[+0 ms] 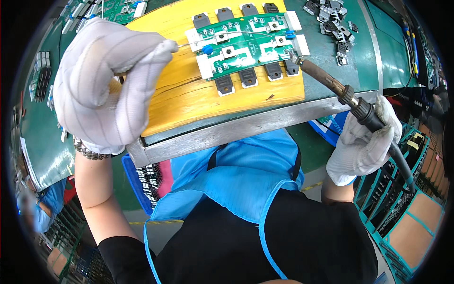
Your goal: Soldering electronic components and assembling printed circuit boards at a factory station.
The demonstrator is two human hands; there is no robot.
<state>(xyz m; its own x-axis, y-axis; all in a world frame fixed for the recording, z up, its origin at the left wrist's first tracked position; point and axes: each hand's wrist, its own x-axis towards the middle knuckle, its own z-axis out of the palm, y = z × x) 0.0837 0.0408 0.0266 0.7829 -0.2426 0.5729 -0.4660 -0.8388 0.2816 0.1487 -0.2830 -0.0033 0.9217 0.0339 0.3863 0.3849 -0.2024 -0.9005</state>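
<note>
My left hand (109, 90), in a white glove, pinches a thin length of solder wire (189, 44) between thumb and forefinger. That wire reaches right, over a green circuit board (257, 46) with white blocks at its ends and blue disc parts. Black flat power transistors (248, 77) stick out along both long sides of the board. In my gloved right hand (366, 144) is a soldering iron (326, 78), gripped by its black handle. Its tip is at the board's right end, close to a transistor; whether it touches is unclear.
The circuit board rests on a yellow wooden block (179, 104) by the bench's metal edge (265, 120). Loose black components (336, 23) lie in a heap at the far right. More circuit boards (120, 9) are at the far left. Below the bench are blue bins (135, 182); green racks (397, 222) stand right.
</note>
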